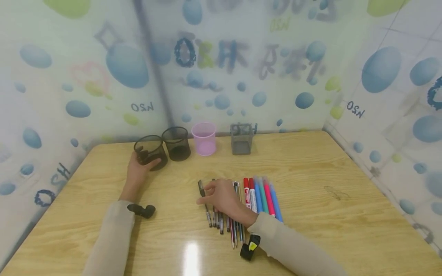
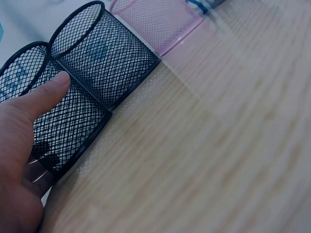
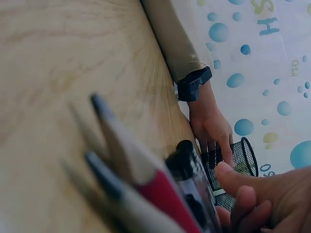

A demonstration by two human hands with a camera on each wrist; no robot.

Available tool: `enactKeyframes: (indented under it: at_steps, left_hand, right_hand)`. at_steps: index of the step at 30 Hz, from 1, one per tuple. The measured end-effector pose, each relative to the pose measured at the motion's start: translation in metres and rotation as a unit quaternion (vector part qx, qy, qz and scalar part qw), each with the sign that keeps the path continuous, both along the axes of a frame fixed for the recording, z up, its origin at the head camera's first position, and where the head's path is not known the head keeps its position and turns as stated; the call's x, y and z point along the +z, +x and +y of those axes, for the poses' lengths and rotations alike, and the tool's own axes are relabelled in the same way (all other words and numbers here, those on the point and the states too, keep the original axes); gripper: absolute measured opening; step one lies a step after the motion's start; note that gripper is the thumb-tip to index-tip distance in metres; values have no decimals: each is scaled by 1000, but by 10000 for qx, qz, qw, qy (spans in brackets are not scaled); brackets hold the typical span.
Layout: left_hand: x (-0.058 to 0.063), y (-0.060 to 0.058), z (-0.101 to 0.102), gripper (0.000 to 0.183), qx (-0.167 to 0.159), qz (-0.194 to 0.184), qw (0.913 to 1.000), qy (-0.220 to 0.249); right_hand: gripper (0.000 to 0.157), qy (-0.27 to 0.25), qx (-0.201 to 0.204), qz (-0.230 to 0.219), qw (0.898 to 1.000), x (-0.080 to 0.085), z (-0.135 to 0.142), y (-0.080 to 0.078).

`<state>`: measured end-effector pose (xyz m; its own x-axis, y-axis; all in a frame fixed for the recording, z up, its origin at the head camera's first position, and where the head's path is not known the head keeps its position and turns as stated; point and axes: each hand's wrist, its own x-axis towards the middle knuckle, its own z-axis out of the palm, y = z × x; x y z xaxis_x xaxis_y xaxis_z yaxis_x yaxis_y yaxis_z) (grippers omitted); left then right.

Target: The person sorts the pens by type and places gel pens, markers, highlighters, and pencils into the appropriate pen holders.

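My left hand (image 1: 139, 168) grips the leftmost black mesh pen holder (image 2: 73, 124), thumb on its near side and fingers partly hidden behind the mesh. Over the row of writing tools, my right hand (image 1: 222, 195) pinches a black-capped pen (image 1: 202, 188) at the row's left end; the thumb crosses the pen and a fingertip lies at its edge. Beneath that hand lie several clear-barrelled pens (image 1: 221, 226) and pencils (image 1: 233, 239), partly covered by it. In the right wrist view, sharpened pencil tips (image 3: 109, 114) loom close, with thumb and curled fingers at the lower right.
A second black mesh holder (image 1: 177, 147) stands beside the gripped one, then a pink mesh holder (image 1: 204, 140) and a square grey mesh holder (image 1: 241, 140). Red-capped markers (image 1: 252, 195) and coloured felt pens (image 1: 266, 195) lie right of the pencils. A patterned wall (image 1: 221, 76) borders the wooden table (image 1: 328, 214).
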<state>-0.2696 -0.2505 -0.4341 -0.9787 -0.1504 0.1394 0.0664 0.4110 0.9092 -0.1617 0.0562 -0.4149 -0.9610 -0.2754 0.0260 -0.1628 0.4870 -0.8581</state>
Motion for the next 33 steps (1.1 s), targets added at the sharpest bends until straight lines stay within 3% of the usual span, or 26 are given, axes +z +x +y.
enactKeyframes:
  at_steps: [6,17,21,25,33]
  left_hand:
    - [0,0,-1,96,-48,45,10000,-57]
    - [2,3,0,94,-86,89,9999,-36]
    - [2,4,0,93,-48,87,9999,-50]
    - [2,3,0,92,-37,109,9999,-71]
    - [-1,1,-1,94,-101,132,9999,-41]
  right_hand:
    - [47,392,73,-181,9990,-2,-5,4]
    - [37,1197,103,290,9923,0,-12,7]
    - [21,1263,143,357,9913,0,-15,8]
    - [46,1388,167,483,9890,0,-17,8]
    - [46,1034,208,101,9944,1,-16,6]
